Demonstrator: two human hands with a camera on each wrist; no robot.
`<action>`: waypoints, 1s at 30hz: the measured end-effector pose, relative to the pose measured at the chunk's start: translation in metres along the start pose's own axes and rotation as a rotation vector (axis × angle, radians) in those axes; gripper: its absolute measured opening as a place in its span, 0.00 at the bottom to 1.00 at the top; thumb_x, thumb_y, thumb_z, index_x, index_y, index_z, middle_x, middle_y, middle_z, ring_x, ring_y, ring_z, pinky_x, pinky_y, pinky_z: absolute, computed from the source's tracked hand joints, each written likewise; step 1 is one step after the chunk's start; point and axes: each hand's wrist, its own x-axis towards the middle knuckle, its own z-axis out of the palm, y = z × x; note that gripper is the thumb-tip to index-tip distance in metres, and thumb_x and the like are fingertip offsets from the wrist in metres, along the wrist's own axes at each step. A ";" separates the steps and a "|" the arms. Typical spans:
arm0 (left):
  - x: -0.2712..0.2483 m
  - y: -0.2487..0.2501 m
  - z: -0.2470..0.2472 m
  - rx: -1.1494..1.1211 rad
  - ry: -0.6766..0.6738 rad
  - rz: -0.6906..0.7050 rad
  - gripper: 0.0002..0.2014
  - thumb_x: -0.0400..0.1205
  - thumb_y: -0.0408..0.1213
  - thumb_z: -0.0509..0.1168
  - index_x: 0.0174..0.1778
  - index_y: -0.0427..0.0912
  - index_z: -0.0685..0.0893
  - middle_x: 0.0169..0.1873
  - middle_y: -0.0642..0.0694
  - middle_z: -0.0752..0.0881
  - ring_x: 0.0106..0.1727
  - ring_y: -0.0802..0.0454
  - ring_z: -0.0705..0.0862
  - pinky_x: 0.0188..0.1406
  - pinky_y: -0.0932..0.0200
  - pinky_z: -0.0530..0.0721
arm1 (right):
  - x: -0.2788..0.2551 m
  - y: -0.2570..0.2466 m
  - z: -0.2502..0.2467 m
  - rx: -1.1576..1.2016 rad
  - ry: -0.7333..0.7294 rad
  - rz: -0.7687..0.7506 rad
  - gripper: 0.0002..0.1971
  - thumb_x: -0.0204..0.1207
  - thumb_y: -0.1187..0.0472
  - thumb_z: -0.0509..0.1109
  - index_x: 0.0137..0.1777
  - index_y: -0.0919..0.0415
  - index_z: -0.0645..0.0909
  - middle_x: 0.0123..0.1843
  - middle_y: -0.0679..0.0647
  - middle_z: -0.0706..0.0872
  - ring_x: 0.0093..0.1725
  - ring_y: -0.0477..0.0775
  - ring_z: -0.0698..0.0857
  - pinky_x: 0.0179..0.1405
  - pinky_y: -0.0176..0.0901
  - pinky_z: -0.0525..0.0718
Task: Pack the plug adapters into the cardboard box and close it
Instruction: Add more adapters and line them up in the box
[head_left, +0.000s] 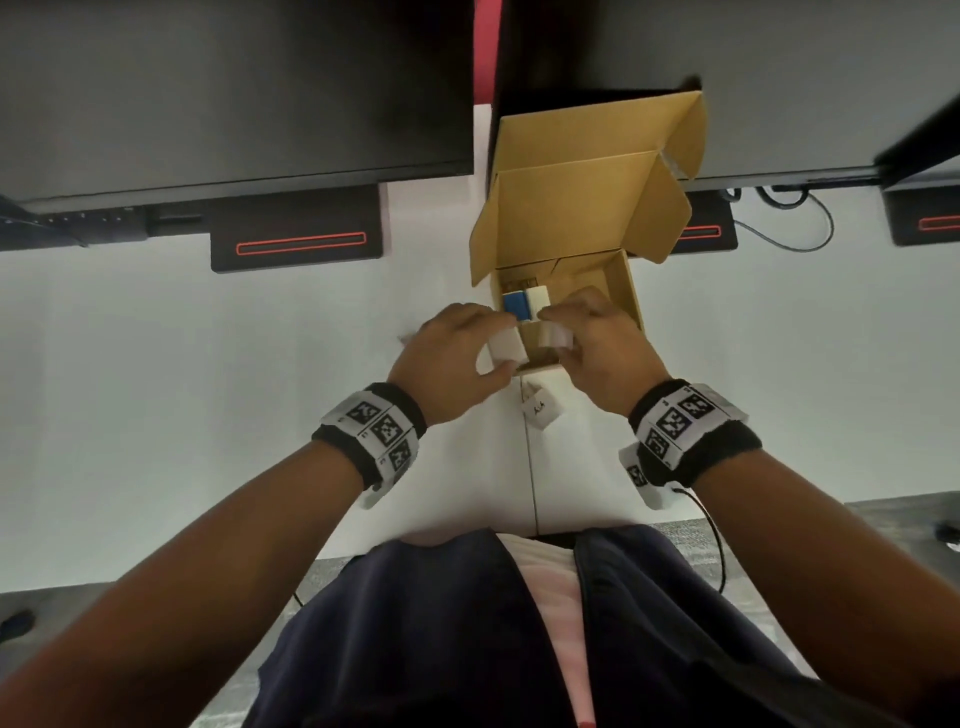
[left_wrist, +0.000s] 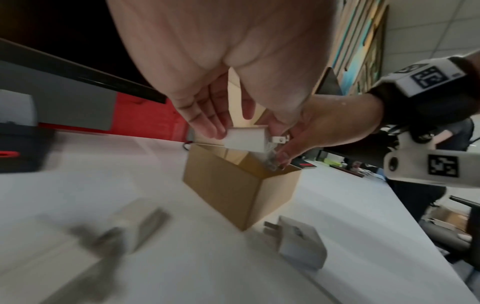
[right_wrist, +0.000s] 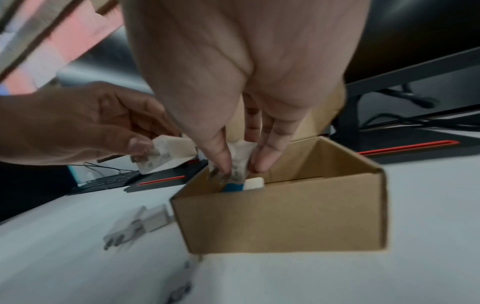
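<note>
An open cardboard box (head_left: 631, 291) stands on the white desk with its lid flaps up. Inside it lie a blue adapter (head_left: 516, 304) and a cream adapter (head_left: 538, 300). My left hand (head_left: 493, 340) grips a white plug adapter (head_left: 511, 349) over the box's near left corner. My right hand (head_left: 561, 335) pinches a second white adapter (head_left: 553, 338) above the box's opening, prongs down (right_wrist: 233, 162). A third white adapter (head_left: 540, 410) lies on the desk just in front of the box. The left wrist view shows a blurred further adapter (left_wrist: 130, 222) on the desk.
Two dark monitors (head_left: 234, 88) hang over the back of the desk, their black stands (head_left: 296, 234) with red stripes on either side of the box. A cable (head_left: 800, 228) loops at the back right. The desk's front edge is near my lap.
</note>
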 end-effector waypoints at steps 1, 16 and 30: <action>0.006 0.008 0.005 0.011 -0.013 0.016 0.25 0.81 0.49 0.70 0.74 0.45 0.80 0.64 0.43 0.84 0.65 0.43 0.81 0.66 0.43 0.82 | -0.001 0.007 -0.003 -0.014 0.005 0.014 0.26 0.76 0.65 0.75 0.74 0.52 0.77 0.71 0.59 0.77 0.60 0.65 0.84 0.59 0.59 0.87; 0.096 0.053 0.039 0.181 0.049 -0.048 0.11 0.78 0.35 0.71 0.56 0.46 0.85 0.47 0.43 0.88 0.46 0.40 0.86 0.49 0.43 0.88 | 0.039 0.043 -0.024 -0.208 0.002 0.029 0.10 0.77 0.63 0.66 0.54 0.56 0.86 0.63 0.61 0.81 0.49 0.67 0.85 0.47 0.57 0.88; 0.108 0.065 0.054 0.276 0.052 -0.153 0.07 0.81 0.31 0.67 0.54 0.38 0.84 0.50 0.38 0.86 0.44 0.33 0.88 0.44 0.43 0.88 | 0.035 0.049 -0.029 -0.305 -0.113 -0.030 0.11 0.83 0.67 0.65 0.62 0.66 0.82 0.64 0.64 0.79 0.50 0.69 0.87 0.50 0.59 0.87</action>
